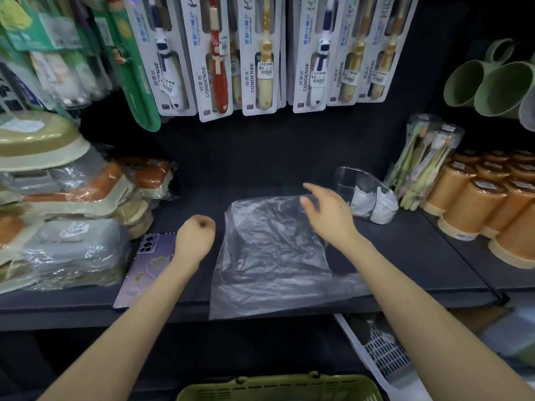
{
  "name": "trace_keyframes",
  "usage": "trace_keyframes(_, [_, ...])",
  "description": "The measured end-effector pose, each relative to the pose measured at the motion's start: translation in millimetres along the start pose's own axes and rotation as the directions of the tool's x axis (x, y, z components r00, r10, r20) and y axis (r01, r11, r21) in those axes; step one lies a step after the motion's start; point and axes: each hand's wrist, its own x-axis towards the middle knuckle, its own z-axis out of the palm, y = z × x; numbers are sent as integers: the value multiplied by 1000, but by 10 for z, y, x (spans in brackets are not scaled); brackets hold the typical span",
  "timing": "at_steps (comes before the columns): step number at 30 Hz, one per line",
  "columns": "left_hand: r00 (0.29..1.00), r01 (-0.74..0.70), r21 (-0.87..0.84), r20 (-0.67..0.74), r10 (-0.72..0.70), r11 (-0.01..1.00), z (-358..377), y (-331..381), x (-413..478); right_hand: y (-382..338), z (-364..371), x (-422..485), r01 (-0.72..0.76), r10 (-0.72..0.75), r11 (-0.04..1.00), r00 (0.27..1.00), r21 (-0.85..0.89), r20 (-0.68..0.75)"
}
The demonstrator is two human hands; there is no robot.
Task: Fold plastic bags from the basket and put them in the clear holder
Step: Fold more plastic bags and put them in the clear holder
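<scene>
Checker: Item in hand?

Clerk: Bag, plastic, clear, crinkled (269,256), one. It lies flat on the dark shelf (405,256), with its near edge hanging over the shelf front.

Checker: Hands?

Clerk: Your right hand (330,215) is over the bag's far right corner, fingers spread, gripping nothing. I cannot tell whether the tips touch the film. Your left hand (195,235) is just left of the bag, curled into a fist with nothing in it, above the purple phone (144,264).

Checker: Destination?

Clerk: Holder, clear plastic (347,180), just beyond the bag's far right corner, folded bags inside. Basket, green, slotted (278,389), below the bag's near edge.

Checker: Handling?

Clerk: By my judgement the fold has not yet begun. Open your left hand and pin the bag's left edge. Sweep the air out toward the overhang, then bring the far edge to the near one and crease. Film this thin will likely slide and spring back, so hold one palm down on it.
</scene>
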Motion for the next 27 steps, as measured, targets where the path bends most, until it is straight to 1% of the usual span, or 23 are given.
trace_keyframes(3, [974,215,-143,98,-202,966,130,135,223,115,165,375,-59,70,994,990,-95,122])
trace_keyframes(4, [961,264,-186,130,-242,946,177,176,259,165,210,442,-64,85,988,985,-140,151])
trace_keyframes(6, [950,298,-224,164,-266,928,242,191,319,244,258,479,-54,89,980,979,-189,182])
trace_keyframes(7, [951,298,-249,165,-263,921,259,185,331,276,267,463,-43,71,986,982,-162,174])
trace_keyframes(8, [950,301,-286,173,-260,910,270,163,346,299,265,428,-30,45,995,987,-98,152])
trace_keyframes(11, [956,282,-400,190,-222,872,250,146,316,337,190,278,-11,-3,989,995,145,95])
trace_keyframes(14, [965,249,-512,202,-167,822,193,155,235,381,36,120,-18,-21,945,993,325,117])
trace_keyframes(17, [978,198,-569,166,-124,798,121,125,188,428,-125,-46,-78,-6,884,984,461,177])
trace_keyframes(19, [988,150,-591,114,-102,792,83,87,184,451,-204,-148,-115,8,860,977,497,212])
trace_keyframes(22, [994,108,-590,59,-91,800,45,57,163,505,-275,-239,-156,45,870,970,468,240])
trace_keyframes(24, [994,106,-600,60,-87,793,30,83,132,532,-309,-268,-195,77,865,962,463,260])
trace_keyframes(27, [989,146,-636,115,-94,758,28,148,82,538,-339,-270,-213,88,865,956,454,281])
